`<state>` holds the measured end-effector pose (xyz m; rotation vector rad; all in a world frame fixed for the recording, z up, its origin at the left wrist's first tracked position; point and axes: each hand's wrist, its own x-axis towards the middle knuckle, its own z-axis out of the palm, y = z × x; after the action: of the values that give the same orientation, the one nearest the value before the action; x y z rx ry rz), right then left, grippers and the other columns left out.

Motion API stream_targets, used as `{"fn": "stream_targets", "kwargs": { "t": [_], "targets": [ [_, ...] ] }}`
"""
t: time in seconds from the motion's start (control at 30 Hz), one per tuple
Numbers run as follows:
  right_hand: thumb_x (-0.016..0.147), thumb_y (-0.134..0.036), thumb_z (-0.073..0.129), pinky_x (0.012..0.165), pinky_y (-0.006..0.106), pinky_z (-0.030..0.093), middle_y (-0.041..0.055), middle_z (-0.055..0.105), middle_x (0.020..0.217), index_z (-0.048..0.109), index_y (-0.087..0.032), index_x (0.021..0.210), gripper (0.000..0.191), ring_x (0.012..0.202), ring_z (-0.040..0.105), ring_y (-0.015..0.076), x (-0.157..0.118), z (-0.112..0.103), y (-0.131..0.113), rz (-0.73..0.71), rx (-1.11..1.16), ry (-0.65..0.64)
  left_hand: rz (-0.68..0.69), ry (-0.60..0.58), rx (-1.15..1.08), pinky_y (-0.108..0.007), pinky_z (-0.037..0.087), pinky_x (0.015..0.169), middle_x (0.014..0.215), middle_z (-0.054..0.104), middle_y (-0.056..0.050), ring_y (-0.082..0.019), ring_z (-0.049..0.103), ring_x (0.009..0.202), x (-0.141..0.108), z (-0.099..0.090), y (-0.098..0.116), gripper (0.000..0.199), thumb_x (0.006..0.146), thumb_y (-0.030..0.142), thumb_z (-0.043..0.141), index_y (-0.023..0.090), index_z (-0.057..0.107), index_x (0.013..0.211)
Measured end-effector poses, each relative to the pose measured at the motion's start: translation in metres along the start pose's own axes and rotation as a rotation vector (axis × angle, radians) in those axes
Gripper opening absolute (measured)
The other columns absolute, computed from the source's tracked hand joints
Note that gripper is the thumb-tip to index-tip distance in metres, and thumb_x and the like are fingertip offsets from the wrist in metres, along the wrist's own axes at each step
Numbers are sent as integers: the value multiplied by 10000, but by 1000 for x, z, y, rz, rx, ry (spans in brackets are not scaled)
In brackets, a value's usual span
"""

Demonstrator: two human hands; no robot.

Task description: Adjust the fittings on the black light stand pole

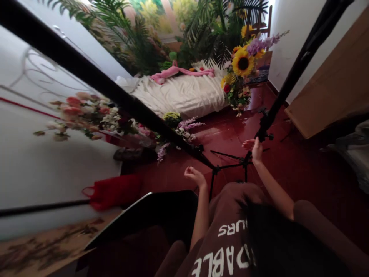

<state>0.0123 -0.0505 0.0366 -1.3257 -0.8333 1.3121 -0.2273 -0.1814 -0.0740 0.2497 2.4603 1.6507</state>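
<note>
My left hand (195, 177) is raised beside the lower end of a long black pole (138, 111), its fingers curled in with nothing visible in them. Close to the knobs of a black stand (263, 125) is my right hand (256, 150). Its fingers point left and lie apart from the thumb; whether it touches the stand I cannot tell. Between and beyond my hands, the thin folding legs (230, 166) of the black stands rest on the red floor.
A white-draped platform (184, 96) carries a pink plush toy (170, 73). Sunflowers (242, 63) stand at its right, pale artificial flowers (86, 111) at left. A red bag (113, 192) and a dark open container (161, 207) are left; a brown board (325, 84) leans right.
</note>
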Motion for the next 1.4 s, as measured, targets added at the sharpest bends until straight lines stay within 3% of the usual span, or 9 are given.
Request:
{"fn": "stream_targets", "kwargs": {
  "t": [0.1, 0.23, 0.37, 0.57, 0.73, 0.9, 1.03, 1.23, 1.4],
  "targets": [
    [864, -751, 396, 492, 256, 542, 76, 718, 597, 633, -182, 679, 643, 515, 699, 174, -9, 32, 8, 42, -29, -153, 72, -27, -235, -388, 447, 1040, 1198, 570, -120, -184, 583, 1129, 22, -16, 44, 457, 995, 538, 267, 174, 481, 1171],
    [855, -718, 488, 527, 252, 559, 71, 730, 629, 666, -176, 681, 596, 529, 696, 159, -23, 70, 15, 63, -48, -366, 350, -169, -384, -359, 403, 1096, 1285, 573, -101, -173, 553, 1214, 21, -32, 102, 512, 991, 582, 257, 219, 491, 1266],
    [824, -711, 554, 523, 240, 552, 63, 730, 639, 680, -180, 678, 566, 533, 688, 148, -41, 98, 17, 84, -73, -550, 439, -363, -362, -320, 405, 1085, 1288, 563, -88, -168, 530, 1232, 15, -31, 130, 550, 956, 646, 310, 241, 477, 1288],
    [806, -728, 566, 482, 209, 519, 41, 706, 596, 679, -172, 694, 578, 489, 651, 121, -63, 128, 16, 192, -109, -768, 494, -473, -352, -298, 478, 927, 1056, 628, -79, -159, 605, 981, 36, -8, 123, 590, 916, 709, 315, 210, 550, 1126],
    [893, -734, 399, 473, 215, 504, 57, 690, 590, 653, -162, 716, 650, 475, 630, 125, -66, 147, 11, 385, -118, -855, 484, -396, -378, -267, 491, 760, 833, 606, -32, -144, 595, 786, 43, 5, 112, 632, 866, 770, 344, 198, 552, 1038],
    [879, -738, 433, 450, 191, 467, 33, 638, 556, 602, -176, 700, 614, 437, 571, 99, -62, 158, -4, 432, -150, -814, 531, -346, -386, -281, 486, 743, 805, 609, -41, -150, 588, 743, 43, 10, 106, 609, 881, 742, 362, 191, 551, 1057],
    [905, -718, 390, 357, 181, 381, 9, 546, 472, 499, -197, 616, 606, 367, 484, 86, -54, 158, -20, 699, -239, -887, 602, -321, -371, -275, 478, 681, 775, 608, -29, -142, 570, 678, 49, 15, 102, 557, 903, 707, 372, 204, 554, 1058],
    [963, -539, 458, 305, 125, 292, -85, 353, 423, 338, -229, 604, 489, 344, 318, 48, -41, 151, -30, 1206, 207, -1062, 632, -260, -357, -263, 474, 669, 849, 639, -44, -137, 594, 699, 49, 22, 97, 480, 944, 631, 376, 204, 558, 1068],
    [898, -327, 599, 297, 81, 260, -104, 308, 431, 262, -232, 590, 467, 362, 280, 28, -42, 156, -26, 1176, 334, -1016, 619, -236, -364, -261, 481, 668, 837, 661, -42, -143, 621, 700, 47, 26, 97, 445, 955, 591, 398, 201, 572, 1077]
  ]
}}
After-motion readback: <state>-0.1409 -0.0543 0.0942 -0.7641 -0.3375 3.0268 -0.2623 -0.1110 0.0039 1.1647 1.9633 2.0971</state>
